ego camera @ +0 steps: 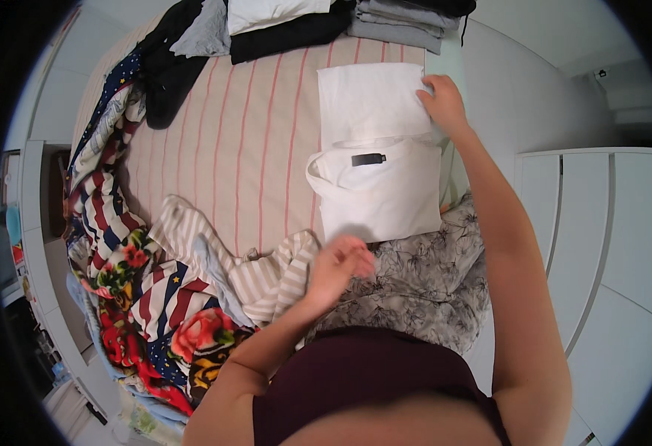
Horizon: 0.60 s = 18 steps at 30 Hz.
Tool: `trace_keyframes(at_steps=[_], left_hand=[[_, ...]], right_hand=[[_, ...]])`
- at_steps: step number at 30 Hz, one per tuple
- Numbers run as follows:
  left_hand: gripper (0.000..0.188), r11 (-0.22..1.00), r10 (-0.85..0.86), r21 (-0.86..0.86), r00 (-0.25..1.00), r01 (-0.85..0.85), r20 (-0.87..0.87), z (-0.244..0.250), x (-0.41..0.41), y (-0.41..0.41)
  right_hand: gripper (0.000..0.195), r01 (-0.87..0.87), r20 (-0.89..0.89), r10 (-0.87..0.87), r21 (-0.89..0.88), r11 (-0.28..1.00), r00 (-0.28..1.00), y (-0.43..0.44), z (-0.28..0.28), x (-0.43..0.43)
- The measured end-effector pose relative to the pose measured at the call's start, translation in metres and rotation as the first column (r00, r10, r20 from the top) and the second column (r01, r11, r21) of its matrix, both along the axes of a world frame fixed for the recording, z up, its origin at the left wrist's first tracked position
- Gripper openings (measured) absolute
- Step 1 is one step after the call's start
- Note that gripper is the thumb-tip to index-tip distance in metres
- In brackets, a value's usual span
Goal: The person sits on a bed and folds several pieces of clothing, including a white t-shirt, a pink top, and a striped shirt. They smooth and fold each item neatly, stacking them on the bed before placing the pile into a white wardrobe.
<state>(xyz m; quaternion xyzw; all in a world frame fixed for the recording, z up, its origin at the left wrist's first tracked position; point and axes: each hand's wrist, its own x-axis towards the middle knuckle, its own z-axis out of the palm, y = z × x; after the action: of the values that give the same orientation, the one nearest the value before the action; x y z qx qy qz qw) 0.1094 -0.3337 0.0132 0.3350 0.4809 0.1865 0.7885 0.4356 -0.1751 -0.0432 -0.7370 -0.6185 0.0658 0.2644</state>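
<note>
A white T-shirt (382, 195), its sides folded in, lies on the bed with its neckline and dark neck label facing up. The shirt's lower part (370, 103) stretches away from me towards the stacked clothes. At the far right edge of that part is my right hand (442, 100), fingers bent against the fabric; whether they pinch it is unclear. My left hand (344, 267) is blurred, just below the shirt's near edge, with its fingers curled. Beside it lies a beige-and-white striped garment (270, 281). A grey floral cloth (415, 279) spreads under the near side of the shirt.
Folded grey clothes (398, 25), a black folded garment (287, 39) and black trousers (170, 83) lie along the far side of the striped bedsheet (259, 139). Crumpled colourful blankets (136, 279) line the left side. A white cabinet (582, 223) stands at right.
</note>
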Motion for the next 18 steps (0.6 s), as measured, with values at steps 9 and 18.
trace_keyframes(at_steps=[9,18], left_hand=[[0.033,0.633,0.398,0.771,0.826,0.069,-0.400,-0.066,0.014,0.130],[0.019,0.863,0.312,0.461,0.935,-0.205,-0.167,-0.063,0.013,0.116]], right_hand=[[0.027,0.227,-0.508,-0.363,-0.310,0.923,0.781,-0.100,0.003,-0.040],[0.025,0.240,-0.507,-0.356,-0.281,0.929,0.785,-0.123,0.009,-0.043]])
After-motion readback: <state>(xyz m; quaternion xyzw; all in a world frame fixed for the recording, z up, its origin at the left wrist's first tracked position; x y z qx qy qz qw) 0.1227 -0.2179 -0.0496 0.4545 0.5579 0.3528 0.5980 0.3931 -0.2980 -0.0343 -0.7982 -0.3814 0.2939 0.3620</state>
